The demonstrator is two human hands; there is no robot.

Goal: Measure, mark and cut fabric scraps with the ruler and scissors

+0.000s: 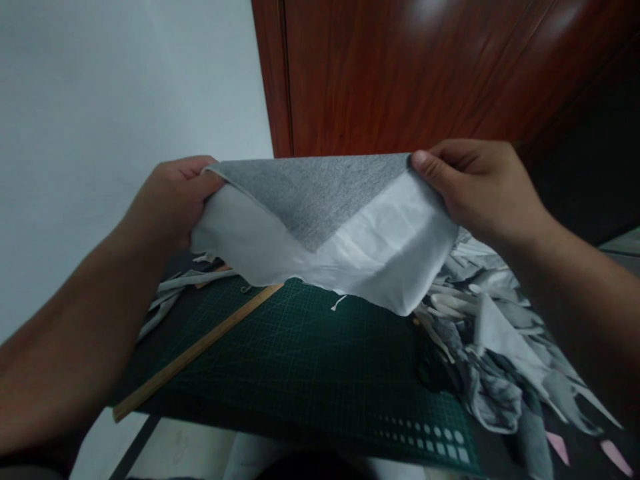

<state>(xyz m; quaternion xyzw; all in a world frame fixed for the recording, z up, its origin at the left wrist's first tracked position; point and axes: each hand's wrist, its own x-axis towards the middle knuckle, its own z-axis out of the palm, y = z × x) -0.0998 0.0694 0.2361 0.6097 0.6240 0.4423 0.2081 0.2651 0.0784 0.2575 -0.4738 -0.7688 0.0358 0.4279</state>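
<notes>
Stretched between both hands is a piece of fabric (pixel 320 193), held up above the work surface. Its grey heathered side folds over at the top into a downward-pointing triangle, and white cloth shows below it with an uneven lower edge. My left hand (pixel 175 200) pinches the upper left corner between thumb and fingers. At the upper right corner, my right hand (pixel 470 180) grips the fold, thumb in front. A short white thread (pixel 338 303) hangs at the bottom edge. The fabric hides part of the table behind it.
A green cutting mat (pixel 320 360) lies below, with a wooden ruler (pixel 200 353) slanting across its left side. Grey and white fabric scraps (pixel 500 333) are heaped at right; more strips (pixel 165 300) lie at left. Pink pieces (pixel 557 447) sit front right. A reddish wooden panel (pixel 400 73) stands behind.
</notes>
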